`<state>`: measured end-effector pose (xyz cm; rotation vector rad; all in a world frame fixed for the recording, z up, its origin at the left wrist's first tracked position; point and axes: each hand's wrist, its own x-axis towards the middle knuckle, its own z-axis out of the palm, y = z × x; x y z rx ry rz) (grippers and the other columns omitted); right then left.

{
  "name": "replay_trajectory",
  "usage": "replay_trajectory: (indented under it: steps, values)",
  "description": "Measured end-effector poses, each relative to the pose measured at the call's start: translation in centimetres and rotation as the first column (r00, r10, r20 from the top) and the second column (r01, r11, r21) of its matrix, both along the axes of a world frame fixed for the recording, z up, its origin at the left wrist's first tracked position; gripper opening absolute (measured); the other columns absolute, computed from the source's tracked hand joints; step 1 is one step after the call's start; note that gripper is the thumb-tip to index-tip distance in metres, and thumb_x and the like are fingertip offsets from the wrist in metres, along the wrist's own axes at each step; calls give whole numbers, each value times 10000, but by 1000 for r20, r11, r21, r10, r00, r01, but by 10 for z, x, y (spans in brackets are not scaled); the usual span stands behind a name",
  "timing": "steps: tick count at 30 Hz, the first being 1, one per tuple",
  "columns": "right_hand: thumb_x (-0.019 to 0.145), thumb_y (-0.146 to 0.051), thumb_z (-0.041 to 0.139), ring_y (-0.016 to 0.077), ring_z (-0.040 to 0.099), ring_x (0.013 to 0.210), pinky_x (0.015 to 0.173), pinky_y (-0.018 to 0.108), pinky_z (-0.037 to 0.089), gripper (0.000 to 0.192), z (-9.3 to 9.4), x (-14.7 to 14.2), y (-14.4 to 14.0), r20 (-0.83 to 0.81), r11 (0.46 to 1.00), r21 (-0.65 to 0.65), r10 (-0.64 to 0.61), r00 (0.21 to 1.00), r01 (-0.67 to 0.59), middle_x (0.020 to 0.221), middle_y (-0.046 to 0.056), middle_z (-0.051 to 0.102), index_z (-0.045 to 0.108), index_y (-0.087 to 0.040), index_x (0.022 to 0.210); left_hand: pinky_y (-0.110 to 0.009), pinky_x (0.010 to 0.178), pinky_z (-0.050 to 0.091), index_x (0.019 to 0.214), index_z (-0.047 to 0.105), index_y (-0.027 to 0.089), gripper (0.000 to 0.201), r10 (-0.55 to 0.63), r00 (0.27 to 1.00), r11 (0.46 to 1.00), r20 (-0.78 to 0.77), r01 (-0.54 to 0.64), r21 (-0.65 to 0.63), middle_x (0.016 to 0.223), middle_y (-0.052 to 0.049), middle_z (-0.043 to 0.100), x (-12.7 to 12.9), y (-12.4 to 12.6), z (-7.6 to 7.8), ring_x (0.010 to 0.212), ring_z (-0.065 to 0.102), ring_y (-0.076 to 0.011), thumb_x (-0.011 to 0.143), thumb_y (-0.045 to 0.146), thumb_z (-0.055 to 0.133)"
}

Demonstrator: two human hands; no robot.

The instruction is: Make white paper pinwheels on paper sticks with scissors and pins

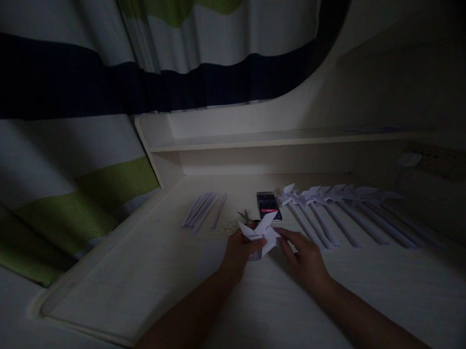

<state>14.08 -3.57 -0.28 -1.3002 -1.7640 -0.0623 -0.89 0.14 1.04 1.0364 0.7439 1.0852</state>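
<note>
A white folded paper pinwheel (263, 229) is held up above the desk between both hands, its pointed blades spread out. My left hand (239, 250) grips it from the left, with the thumb lying over the paper near its middle. On the other side, my right hand (302, 248) pinches a right-hand blade between thumb and fingers. Scissors (246, 215) lie just behind the pinwheel, partly hidden by it and by my left hand. Small pale bits (230, 225) are scattered left of the scissors, too small to name.
Several finished paper pinwheels on rolled sticks (314, 222) lie in a row at the right. Loose paper sticks (201, 210) are bundled at the left. A phone (269, 206) rests behind the hands on the desk (145, 284). A shelf (254, 139) and curtains (94, 138) stand beyond.
</note>
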Motion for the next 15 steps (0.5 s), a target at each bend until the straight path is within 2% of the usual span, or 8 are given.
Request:
replay_trajectory:
  steps: [15]
  values:
    - [830,-195,396,189,567,813,700,333,494,230,3,1,1,57,996,5,84,995,-85,909,78,608,520,-176,1022,-244,626,414,820,640,113,349,3,1000,1000,-14,-3,16,731,-43,640,0,1,-1,630,558,-136,503,230,727]
